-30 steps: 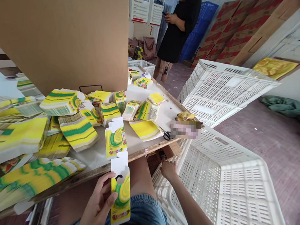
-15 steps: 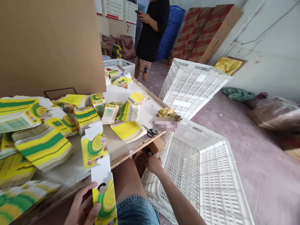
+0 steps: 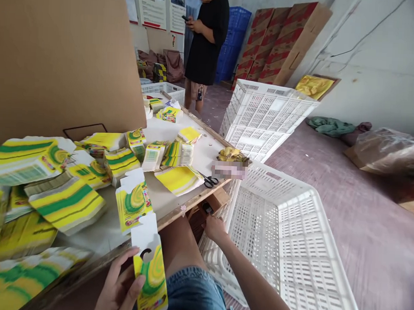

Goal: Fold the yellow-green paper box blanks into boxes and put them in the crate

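At six o'clock my left hand (image 3: 118,290) pinches one flat carton (image 3: 151,278); my right hand (image 3: 214,228) touches the white crate (image 3: 292,250), though I cannot tell its grip. Unfolded stacks (image 3: 67,203) crowd the tabletop (image 3: 162,203) at ten o'clock.

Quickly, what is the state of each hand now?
Left hand: closed on a yellow-green carton.
Right hand: on the white crate rim; grip cannot be told.

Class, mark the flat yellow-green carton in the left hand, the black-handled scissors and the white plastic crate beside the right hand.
Flat yellow-green carton (image 3: 152,269): head view, its green swirl.
Black-handled scissors (image 3: 212,182): head view, the handles.
White plastic crate (image 3: 278,176): head view, its far rim.
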The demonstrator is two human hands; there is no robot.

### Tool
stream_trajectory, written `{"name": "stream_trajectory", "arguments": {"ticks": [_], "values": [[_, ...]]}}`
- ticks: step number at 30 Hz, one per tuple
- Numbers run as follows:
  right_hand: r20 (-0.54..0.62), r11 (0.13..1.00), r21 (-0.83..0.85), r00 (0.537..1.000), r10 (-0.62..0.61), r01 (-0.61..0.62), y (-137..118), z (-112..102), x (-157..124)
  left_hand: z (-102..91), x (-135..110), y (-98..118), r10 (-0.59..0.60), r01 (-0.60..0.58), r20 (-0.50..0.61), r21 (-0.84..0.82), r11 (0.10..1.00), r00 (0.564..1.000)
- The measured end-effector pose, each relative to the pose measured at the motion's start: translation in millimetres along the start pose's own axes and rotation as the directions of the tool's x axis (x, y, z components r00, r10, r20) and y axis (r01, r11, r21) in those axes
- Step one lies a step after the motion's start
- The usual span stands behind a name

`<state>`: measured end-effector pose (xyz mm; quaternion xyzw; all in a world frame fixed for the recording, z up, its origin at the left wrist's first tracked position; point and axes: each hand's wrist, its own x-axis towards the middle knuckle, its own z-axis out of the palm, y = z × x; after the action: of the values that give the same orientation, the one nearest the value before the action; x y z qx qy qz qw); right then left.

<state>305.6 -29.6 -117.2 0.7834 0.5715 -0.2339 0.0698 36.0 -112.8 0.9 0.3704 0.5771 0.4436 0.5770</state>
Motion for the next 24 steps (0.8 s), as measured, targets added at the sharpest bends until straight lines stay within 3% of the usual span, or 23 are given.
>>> {"name": "stream_trajectory", "arguments": {"ticks": [6,11,14,16,17,20,24], "values": [[-0.052,0.955,0.227,0.981,-0.185,0.192,-12.9,-5.7,-39.1,1.5,-1.5,-5.7,0.032,-0.032,0.002,-0.01,0.999,0.999],[-0.222,0.787,0.462,0.912,-0.345,0.41,-41.1,-21.9,-87.2,-2.6,0.3,-8.6,0.018,-0.016,0.056,-0.026,1.0,0.998],[-0.321,0.521,0.682,0.85,-0.417,0.513,-62.3,-26.9,-114.6,-2.0,0.4,-8.6,0.019,-0.013,0.109,-0.054,0.998,0.994],[-0.351,0.294,0.811,0.822,-0.448,0.506,-73.7,-27.3,-126.6,-0.3,-0.7,-7.5,0.031,-0.023,0.126,-0.064,0.998,0.992],[-0.347,0.22,0.846,0.816,-0.463,0.485,-78.0,-27.2,-130.3,0.5,-1.4,-6.5,0.039,-0.03,0.131,-0.071,0.997,0.991],[-0.314,0.171,0.873,0.795,-0.519,0.457,-86.1,-27.8,-134.3,-0.2,-2.7,-1.8,0.058,-0.044,0.142,-0.099,0.994,0.988],[-0.304,0.195,0.846,0.749,-0.588,0.496,-89.5,-33.4,-133.1,-9.7,-2.4,6.0,0.085,-0.057,0.245,-0.117,0.991,0.966]]}}
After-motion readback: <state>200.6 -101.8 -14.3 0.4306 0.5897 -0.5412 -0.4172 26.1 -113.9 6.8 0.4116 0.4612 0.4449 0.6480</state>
